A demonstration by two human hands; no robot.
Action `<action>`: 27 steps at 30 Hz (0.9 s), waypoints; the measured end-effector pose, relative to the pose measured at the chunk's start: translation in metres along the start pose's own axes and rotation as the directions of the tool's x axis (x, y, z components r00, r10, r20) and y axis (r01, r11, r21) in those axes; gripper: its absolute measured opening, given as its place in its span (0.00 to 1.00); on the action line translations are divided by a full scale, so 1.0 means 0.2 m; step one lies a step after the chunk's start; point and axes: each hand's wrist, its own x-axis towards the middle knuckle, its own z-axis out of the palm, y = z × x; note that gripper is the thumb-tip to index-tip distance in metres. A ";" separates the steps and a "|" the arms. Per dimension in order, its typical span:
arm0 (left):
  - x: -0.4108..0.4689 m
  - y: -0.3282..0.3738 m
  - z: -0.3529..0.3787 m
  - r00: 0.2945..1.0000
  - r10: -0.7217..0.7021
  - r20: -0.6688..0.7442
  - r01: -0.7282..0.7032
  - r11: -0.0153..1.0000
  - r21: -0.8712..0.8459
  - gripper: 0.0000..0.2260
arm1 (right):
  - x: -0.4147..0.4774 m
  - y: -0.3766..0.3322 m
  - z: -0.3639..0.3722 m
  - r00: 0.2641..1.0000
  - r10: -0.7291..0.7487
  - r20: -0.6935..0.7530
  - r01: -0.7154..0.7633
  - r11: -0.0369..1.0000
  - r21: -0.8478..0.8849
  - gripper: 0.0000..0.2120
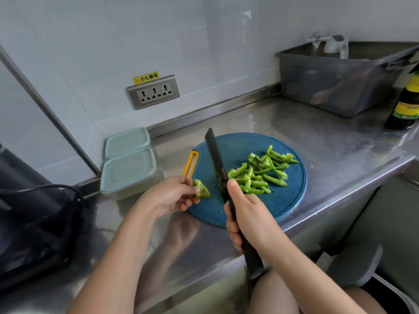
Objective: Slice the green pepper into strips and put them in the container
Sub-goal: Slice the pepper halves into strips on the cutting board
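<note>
The left hand (pixel 168 196) pinches the pepper piece (pixel 201 189) in its grip, just left of the knife (pixel 215 156). The right hand (pixel 247 214) wraps the knife handle. Cut strips (pixel 257 177) lie right of the blade; the lidded container (pixel 128 171) sits far left.

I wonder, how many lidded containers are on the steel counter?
2. One pale green lidded plastic container sits farther back, a second matching container directly in front of it, both left of the round blue cutting board. The grey plastic tub may hide others.
</note>
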 end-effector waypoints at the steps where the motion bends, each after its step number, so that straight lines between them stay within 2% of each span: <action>1: 0.00 0.00 0.00 1.000 0.018 0.016 -0.018 1.000 0.017 0.07 | 0.01 0.00 -0.02 1.000 0.000 -0.018 0.000 1.000 -0.001 0.27; 3: -0.01 0.00 -0.02 0.998 0.059 0.036 -0.061 0.997 0.053 0.05 | 0.00 0.00 -0.05 0.999 0.002 -0.046 -0.003 1.000 -0.015 0.27; 7: -0.05 0.00 -0.09 0.979 0.116 0.169 -0.153 0.962 0.226 0.11 | -0.02 0.03 -0.06 0.998 -0.020 -0.054 0.016 0.997 -0.075 0.26; 9: -0.07 0.00 -0.09 0.975 0.131 0.179 -0.184 0.928 0.323 0.11 | -0.03 0.04 -0.05 0.999 -0.025 -0.043 0.020 0.994 -0.107 0.26; 14: -0.06 0.01 0.02 0.972 0.237 -0.014 -0.201 0.853 0.481 0.08 | -0.05 0.04 -0.05 0.999 -0.024 -0.039 0.016 0.983 -0.184 0.27; 18: -0.09 -0.03 0.08 0.882 0.445 -0.154 -0.180 0.621 0.762 0.08 | -0.05 0.04 -0.03 0.997 -0.052 -0.062 0.034 0.963 -0.267 0.27; 20: -0.09 -0.09 0.07 0.828 0.531 -0.179 -0.211 0.590 0.779 0.10 | -0.04 0.06 0.00 0.994 -0.083 -0.075 0.056 0.949 -0.311 0.28; 22: -0.07 -0.15 0.05 0.777 0.613 -0.145 -0.326 0.589 0.740 0.11 | -0.02 0.07 0.02 0.992 -0.099 -0.074 0.068 0.936 -0.347 0.29; 25: -0.07 -0.16 0.05 0.765 0.641 -0.066 -0.452 0.607 0.654 0.10 | -0.01 0.08 0.06 0.994 -0.095 -0.061 0.066 0.930 -0.360 0.29; 27: -0.07 -0.17 0.05 0.761 0.642 -0.091 -0.466 0.639 0.613 0.11 | 0.00 0.08 0.07 0.994 -0.094 -0.060 0.065 0.927 -0.369 0.29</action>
